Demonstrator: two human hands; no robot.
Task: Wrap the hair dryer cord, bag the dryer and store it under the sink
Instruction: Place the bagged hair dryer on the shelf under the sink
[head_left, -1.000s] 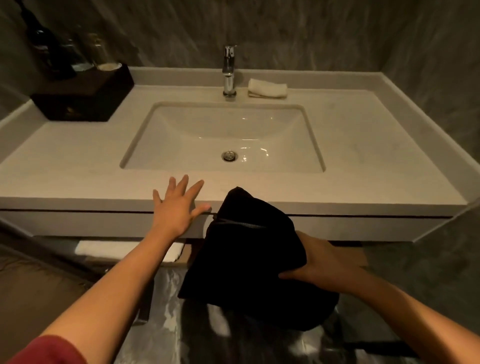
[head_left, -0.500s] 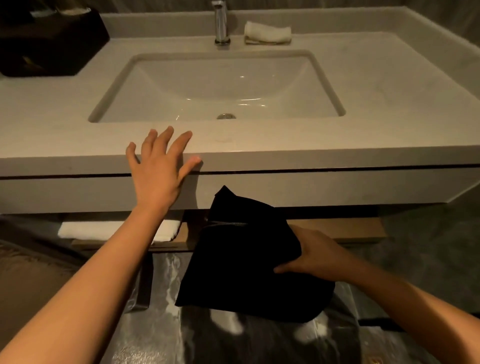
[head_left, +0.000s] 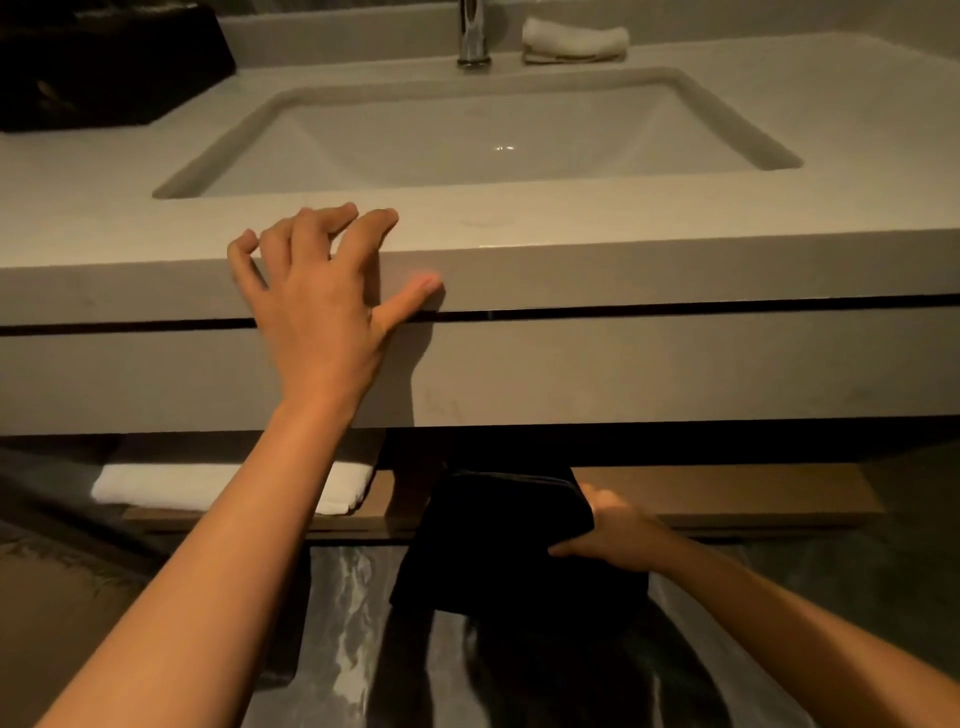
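Note:
My right hand (head_left: 618, 530) grips a black cloth bag (head_left: 498, 540) by its right side. The bag's top end reaches in over the wooden shelf (head_left: 727, 499) beneath the vanity, and its lower part hangs in front of the shelf edge. The hair dryer itself is hidden inside the bag. My left hand (head_left: 317, 306) rests on the front edge of the pale countertop (head_left: 623, 228), fingers spread over the top and thumb on the front face. The white sink basin (head_left: 467, 135) lies just beyond it.
A folded white towel (head_left: 218, 486) lies on the left part of the shelf. A chrome tap (head_left: 472, 36) and a rolled white cloth (head_left: 574, 41) stand behind the basin. A black box (head_left: 109, 67) sits at the counter's back left. Glossy marble floor lies below.
My view has dropped lower and closer to the vanity. My right hand has carried the bag forward and under the counter. My left hand has settled onto the counter's edge.

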